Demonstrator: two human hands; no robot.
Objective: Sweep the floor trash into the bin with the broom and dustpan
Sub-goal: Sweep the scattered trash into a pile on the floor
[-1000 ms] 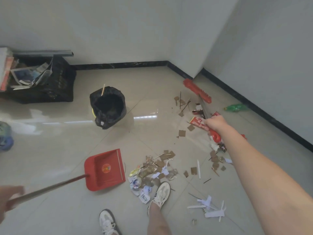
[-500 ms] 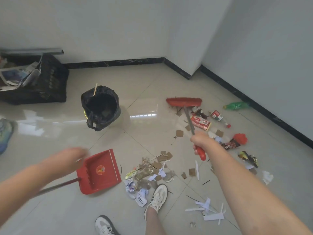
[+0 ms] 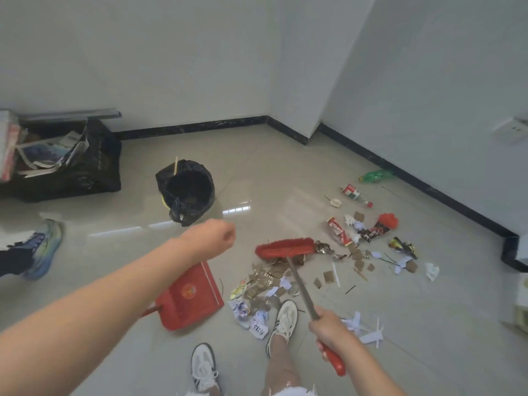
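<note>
Two bare arms reach out over the glossy beige tile floor (image 3: 257,172). The right hand (image 3: 328,330) is wrapped round the grey metal shaft of the red-headed broom (image 3: 284,247), just above its red plastic grip, with the forearm coming in from the lower right. The shaft slants up and to the left. The broom's head rests on the floor at the far edge of a heap of cardboard scraps and crumpled wrappers (image 3: 263,290). The left hand (image 3: 214,237) is stretched forward in the air, fingers folded under into a fist, with nothing seen in it. Under its forearm the red plastic dustpan (image 3: 191,295) lies flat on the floor, its mouth toward the heap and just beside it. The round bin lined with a black bag (image 3: 185,190) stands farther back, beyond the left hand. More litter lies scattered to the right of the broom's head.
</note>
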